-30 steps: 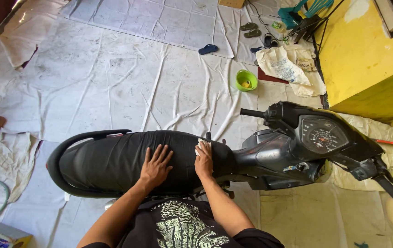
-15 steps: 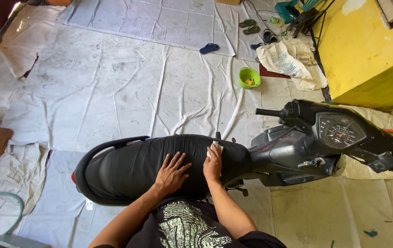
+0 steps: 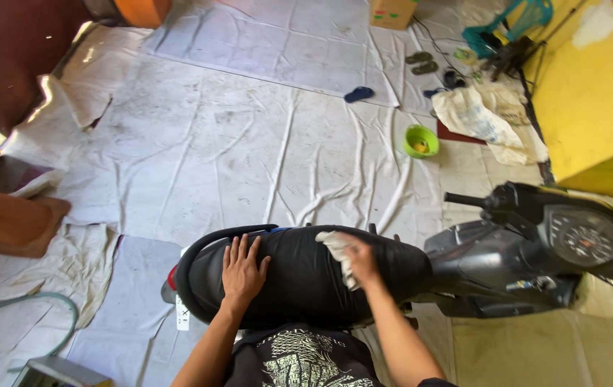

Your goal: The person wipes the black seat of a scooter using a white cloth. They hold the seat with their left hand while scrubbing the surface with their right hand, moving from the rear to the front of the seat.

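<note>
Pressing a white cloth [image 3: 336, 247] on the black seat [image 3: 306, 276], right hand [image 3: 361, 259].

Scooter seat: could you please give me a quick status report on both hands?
Left hand flat on the black seat, fingers spread. Right hand pressing a white cloth on the seat. Nothing else on the seat.
</note>
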